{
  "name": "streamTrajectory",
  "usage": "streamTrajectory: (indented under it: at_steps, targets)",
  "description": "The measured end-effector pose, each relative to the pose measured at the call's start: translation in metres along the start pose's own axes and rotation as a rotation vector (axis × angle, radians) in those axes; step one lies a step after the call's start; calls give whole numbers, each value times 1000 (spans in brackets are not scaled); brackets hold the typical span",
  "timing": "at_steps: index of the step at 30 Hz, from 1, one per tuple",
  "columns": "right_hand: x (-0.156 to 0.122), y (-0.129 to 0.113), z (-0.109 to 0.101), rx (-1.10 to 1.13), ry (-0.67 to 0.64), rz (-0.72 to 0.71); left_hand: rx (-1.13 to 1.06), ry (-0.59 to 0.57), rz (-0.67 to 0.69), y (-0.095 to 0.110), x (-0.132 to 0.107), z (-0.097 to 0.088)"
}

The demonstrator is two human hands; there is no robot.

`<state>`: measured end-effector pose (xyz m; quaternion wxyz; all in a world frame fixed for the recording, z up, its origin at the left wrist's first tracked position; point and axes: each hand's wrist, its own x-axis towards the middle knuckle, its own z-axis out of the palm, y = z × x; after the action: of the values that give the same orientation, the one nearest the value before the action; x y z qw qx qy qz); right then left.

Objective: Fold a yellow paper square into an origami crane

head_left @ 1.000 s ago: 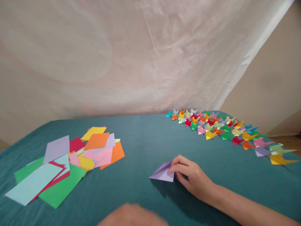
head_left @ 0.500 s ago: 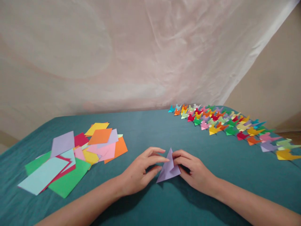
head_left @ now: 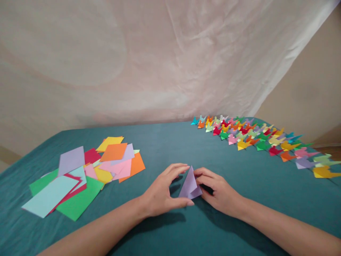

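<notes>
A lilac paper folded into a triangle (head_left: 189, 184) stands tilted on the teal tablecloth (head_left: 170, 149) between my two hands. My right hand (head_left: 217, 190) pinches its right side with fingers and thumb. My left hand (head_left: 165, 190) curves round the left side, its thumb at the lower corner and its fingers near the top point. Both forearms reach in from the bottom of the view.
A loose pile of coloured paper sheets (head_left: 87, 174) lies at the left. Rows of several small folded paper birds (head_left: 255, 140) run along the right, up to the table's far right edge. A pale cloth backdrop (head_left: 133, 64) hangs behind the table.
My left hand came in from below and closed on the lilac paper's left side. The paper, flat under my right hand before, now stands up on edge.
</notes>
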<state>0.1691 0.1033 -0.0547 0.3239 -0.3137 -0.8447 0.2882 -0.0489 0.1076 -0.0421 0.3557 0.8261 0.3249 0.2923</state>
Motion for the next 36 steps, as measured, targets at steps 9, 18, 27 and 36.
streamTrajectory:
  at_steps: [9, 18, 27, 36]
  targets:
    - [-2, 4, 1, -17, 9, -25, 34, 24, 30, 2, -1, 0]
    - [-4, 7, -2, -32, -10, -11, 200, 134, 33, -8, -2, -3]
    - [-4, 7, -6, -25, -50, -12, 445, -121, 131, -15, -3, -6]
    - [-7, 2, -4, -364, 2, -132, 469, -188, 78, -15, -4, -6]
